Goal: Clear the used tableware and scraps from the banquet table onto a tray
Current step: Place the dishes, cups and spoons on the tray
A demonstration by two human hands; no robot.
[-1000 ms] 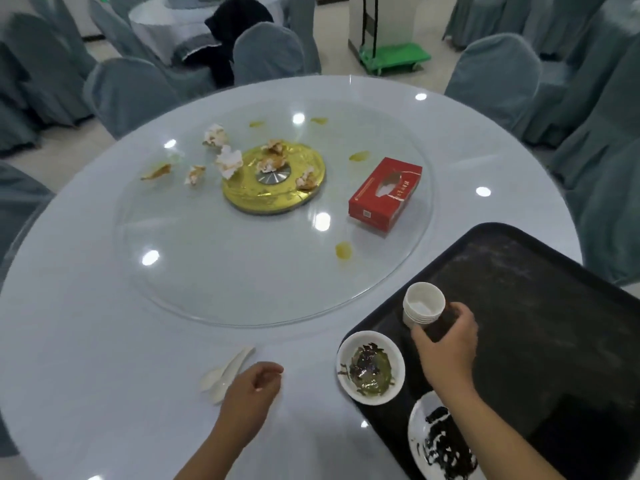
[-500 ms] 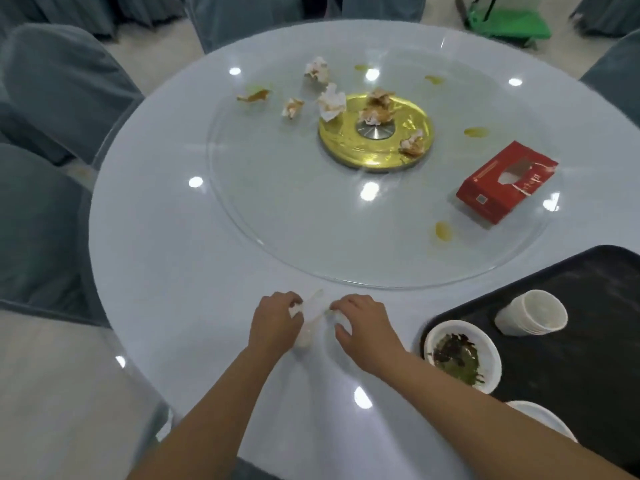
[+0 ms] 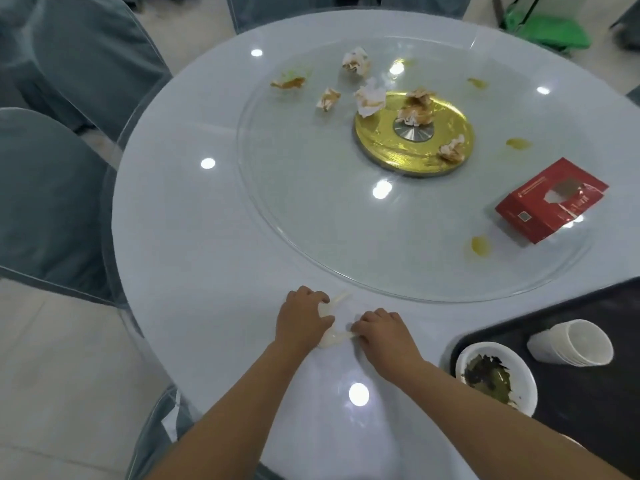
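Spoons (image 3: 333, 337), white, lie on the table (image 3: 207, 244) under both curled hands: right hand (image 3: 382, 332) has left the tray (image 3: 588, 420) to its right, joining left hand (image 3: 302, 318) gripping them; lift likely next

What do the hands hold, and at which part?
The right hand pinches a white plastic spoon by its handle end, on the table; the left hand covers another spoon, grip hidden.
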